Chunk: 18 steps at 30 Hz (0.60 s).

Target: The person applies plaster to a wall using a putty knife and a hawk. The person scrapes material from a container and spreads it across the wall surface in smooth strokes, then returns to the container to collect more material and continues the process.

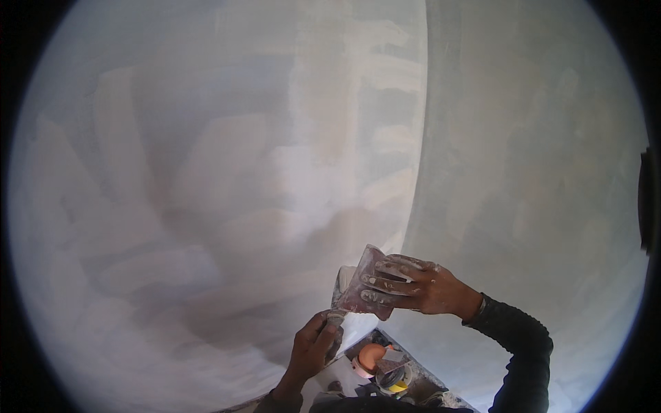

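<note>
My left hand point(314, 344) is closed around the handle of a putty knife point(342, 281), its pale, smeared blade pointing up. My right hand point(428, 288) grips a flat reddish-brown spreader plate point(359, 289), fingers stretched across its face and dusted with white. The plate overlaps the knife blade and hides part of it; whether they touch I cannot tell. Both tools are in front of the wall corner, low in the view. Behind them is a wall point(227, 179) with uneven pale and grey patches of filler.
A second, greyer wall point(523, 138) meets the first at a vertical corner. Below my hands, a dark-edged platform point(427, 375) holds an orange rounded item point(372, 356), a bucket and a yellow piece point(398, 387). At the far right edge is a dark object point(646, 199).
</note>
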Each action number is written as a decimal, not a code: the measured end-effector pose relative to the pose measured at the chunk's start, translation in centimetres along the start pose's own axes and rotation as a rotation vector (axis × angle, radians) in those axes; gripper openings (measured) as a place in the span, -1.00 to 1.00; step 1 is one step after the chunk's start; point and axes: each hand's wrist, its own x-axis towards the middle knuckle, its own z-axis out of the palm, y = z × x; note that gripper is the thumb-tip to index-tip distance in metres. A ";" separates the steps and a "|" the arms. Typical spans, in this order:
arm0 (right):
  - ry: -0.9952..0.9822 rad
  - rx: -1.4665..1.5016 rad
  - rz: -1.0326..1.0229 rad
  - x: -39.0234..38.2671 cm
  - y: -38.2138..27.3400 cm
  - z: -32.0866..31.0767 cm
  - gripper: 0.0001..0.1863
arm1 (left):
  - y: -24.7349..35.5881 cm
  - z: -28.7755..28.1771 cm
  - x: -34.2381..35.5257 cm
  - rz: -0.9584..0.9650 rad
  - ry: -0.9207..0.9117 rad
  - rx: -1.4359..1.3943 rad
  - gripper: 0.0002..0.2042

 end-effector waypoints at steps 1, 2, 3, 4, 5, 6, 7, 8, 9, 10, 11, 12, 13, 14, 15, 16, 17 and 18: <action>-0.022 0.028 0.005 0.0 0.2 -0.7 -0.44 | 1.4 0.2 -0.6 -0.021 0.006 -0.018 -0.68; -0.045 0.058 0.008 0.1 0.3 -1.4 -0.43 | 2.8 0.5 -1.1 -0.044 0.014 -0.037 -0.67; -0.054 0.127 0.030 -0.3 -0.4 -0.7 -0.44 | 2.0 0.0 -1.8 -0.072 0.034 -0.088 -0.67; -0.058 0.183 0.053 -0.4 0.0 -0.8 -0.44 | 2.3 -0.6 -1.6 -0.088 0.045 -0.135 -0.67; -0.065 0.240 0.076 -0.4 0.3 -0.7 -0.45 | 2.8 -1.2 -1.4 -0.105 0.057 -0.184 -0.67; 0.047 0.502 0.183 -0.4 0.5 -0.2 -0.47 | 4.4 -1.7 -1.6 -0.122 0.071 -0.229 -0.67; 0.149 0.756 0.308 -0.8 0.5 0.6 -0.50 | 5.8 -2.0 -1.7 -0.146 0.067 -0.281 -0.66; 0.289 1.008 0.434 0.7 1.1 1.4 -0.52 | 8.0 -3.5 -0.8 -0.161 0.060 -0.301 -0.65; 0.388 1.097 0.554 4.9 1.6 -0.8 -0.58 | 8.0 -4.8 -0.8 -0.254 0.127 -0.379 -0.64; 0.599 1.152 0.595 7.7 3.5 -1.0 -0.58 | 7.5 -6.3 -0.7 -0.300 0.178 -0.450 -0.62; 0.818 1.183 0.647 9.6 4.9 -1.0 -0.53 | 7.7 -7.2 -0.2 -0.238 0.107 -0.443 -0.59; 1.033 1.227 0.699 11.5 6.3 -1.2 -0.44 | 8.4 -7.1 0.2 -0.244 0.145 -0.404 -0.66; 0.961 1.140 0.690 14.6 9.1 -3.1 -0.41 | 10.7 -7.1 0.5 -0.188 0.158 -0.131 -0.71; 0.894 1.054 0.679 18.9 12.9 -6.3 -0.37 | 10.3 -9.0 1.3 -0.113 0.162 -0.120 -0.71; 1.033 0.970 0.584 23.5 16.5 -8.1 -0.42 | 11.9 -10.1 2.3 -0.153 0.138 -0.206 -0.72; 1.112 0.838 0.484 27.7 21.1 -9.0 -0.48 | 13.5 -11.2 2.5 -0.198 0.118 -0.298 -0.72; 1.154 0.781 0.452 32.7 24.9 -11.8 -0.54 | 15.4 -12.5 3.0 -0.190 0.122 -0.275 -0.72; 1.140 0.589 0.426 37.5 28.6 -14.0 -0.58 | 17.5 -14.0 3.4 -0.184 0.144 -0.250 -0.73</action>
